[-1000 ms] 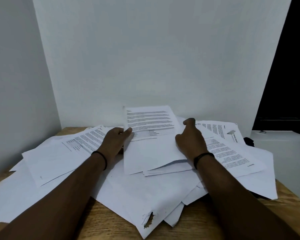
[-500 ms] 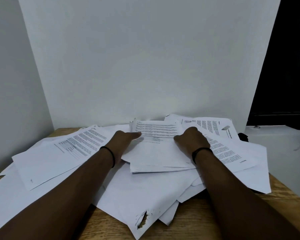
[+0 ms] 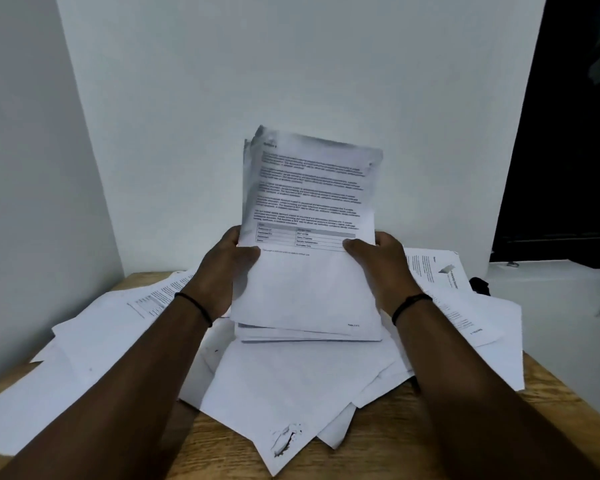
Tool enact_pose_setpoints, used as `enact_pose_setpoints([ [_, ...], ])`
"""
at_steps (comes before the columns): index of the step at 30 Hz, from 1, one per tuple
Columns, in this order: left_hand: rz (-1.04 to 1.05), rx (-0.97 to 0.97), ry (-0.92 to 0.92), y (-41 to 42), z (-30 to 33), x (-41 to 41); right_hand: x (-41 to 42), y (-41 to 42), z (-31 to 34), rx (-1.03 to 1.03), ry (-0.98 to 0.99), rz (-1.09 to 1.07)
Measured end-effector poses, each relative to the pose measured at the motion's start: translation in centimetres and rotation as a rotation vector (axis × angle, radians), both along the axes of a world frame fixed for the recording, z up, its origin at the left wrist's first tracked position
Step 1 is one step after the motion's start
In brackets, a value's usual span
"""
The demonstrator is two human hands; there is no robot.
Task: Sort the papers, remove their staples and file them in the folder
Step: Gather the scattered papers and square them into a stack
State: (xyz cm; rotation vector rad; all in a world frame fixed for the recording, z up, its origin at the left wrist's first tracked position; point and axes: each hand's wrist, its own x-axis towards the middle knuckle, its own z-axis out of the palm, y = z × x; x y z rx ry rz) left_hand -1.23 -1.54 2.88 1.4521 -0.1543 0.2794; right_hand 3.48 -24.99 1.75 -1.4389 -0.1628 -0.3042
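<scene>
Above the littered table (image 3: 388,441) we hold a stack (image 3: 309,271) of printed sheets nearly upright, its lower edge hanging just over the loose papers (image 3: 291,382) spread below. Our left hand (image 3: 222,271) grips the stack's left edge, thumb across the front and fingers behind; our right hand (image 3: 381,265) grips the right edge the same way. The front page shows blocks of text and a small table, though the top of the stack is blurred and we cannot make out a staple there. No folder is in view, nor any staple remover; a small dark object (image 3: 480,285) lies at the far right, too hidden to name.

We judge that we are at the sorting step, early in the task: one bundle is picked out, while most sheets lie unsorted, some face down, one near the front edge with a torn, smudged corner (image 3: 284,441). The next move likely calls for squaring this bundle, checking its top corner for a staple, and setting it in a place of its own, apart from the heap. We should keep both grips firm, since the sheets look loosely aligned and could fan or slip.
</scene>
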Motion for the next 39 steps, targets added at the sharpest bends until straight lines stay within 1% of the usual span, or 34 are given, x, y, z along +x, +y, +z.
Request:
enact_pose_setpoints([
  [3,-0.001,0.004,-0.078,-0.4,2.4,-1.1,-1.2,0.1,2.5,-0.128,-0.087,-0.106],
  [4,0.005,0.001,-0.1,-0.6,3.1,-1.4,-1.8,0.2,3.4,-0.139,-0.122,-0.142],
  [6,0.0,-0.005,-0.155,-1.0,4.4,-2.0,-3.0,0.2,5.6,-0.084,-0.202,-0.15],
  [8,-0.007,-0.016,-0.209,-1.3,5.5,-2.5,-4.2,0.1,7.4,-0.001,-0.261,-0.098],
  [10,-0.004,-0.036,-0.245,-1.4,6.1,-2.9,-5.2,0.1,8.2,0.029,-0.299,-0.088],
  [12,-0.013,-0.062,-0.233,-1.5,5.3,-3.2,-5.5,-0.1,7.0,0.061,-0.281,-0.063],
  [14,-0.019,-0.07,-0.168,-1.6,2.6,-3.5,-5.6,-0.4,3.9,0.065,-0.209,-0.011],
  [17,-0.021,-0.056,-0.07,-1.7,-1.5,-4.4,-5.9,-0.6,-0.7,-0.005,-0.109,0.027],
  [19,-0.007,-0.021,-0.058,-1.8,-2.1,-4.3,-5.8,-0.4,-1.1,-0.008,-0.118,0.032],
  [22,0.016,0.016,-0.054,-2.0,-0.5,-3.6,-5.3,-0.1,0.6,-0.016,-0.141,-0.025],
  [24,0.031,0.022,-0.038,-1.8,0.4,-2.9,-4.6,-0.1,1.4,-0.043,-0.097,-0.081],
  [25,0.068,0.062,-0.029,-1.5,0.5,-2.4,-4.1,-0.1,1.5,-0.056,-0.053,-0.109],
  [26,0.12,0.144,-0.021,-1.2,0.3,-2.0,-3.8,-0.3,1.4,-0.086,-0.013,-0.142],
  [28,0.259,0.385,-0.007,-0.1,-1.1,-1.1,-2.8,-0.8,0.5,-0.229,0.054,-0.219],
  [31,0.384,0.787,0.051,2.3,-4.3,0.3,-1.9,-1.5,-1.2,-0.493,0.15,-0.289],
  [32,0.391,0.874,0.082,3.1,-5.2,0.8,-1.7,-1.5,-1.8,-0.597,0.193,-0.306],
  [34,0.371,0.973,0.165,4.6,-6.6,1.9,-1.5,-1.0,-2.8,-0.875,0.236,-0.391],
  [35,0.346,1.036,0.211,5.0,-6.8,2.3,-1.5,-0.5,-3.3,-1.025,0.207,-0.472],
  [36,0.319,1.109,0.244,5.3,-6.9,2.7,-1.6,0.3,-3.5,-1.134,0.141,-0.549],
  [37,0.298,1.178,0.273,5.4,-6.8,2.9,-1.5,1.1,-3.7,-1.184,0.05,-0.588],
  [38,0.28,1.219,0.282,5.5,-6.8,3.3,-1.4,1.9,-3.7,-1.183,-0.039,-0.573],
  [39,0.277,1.238,0.291,5.5,-6.6,3.5,-1.4,2.8,-3.6,-1.16,-0.102,-0.512],
])
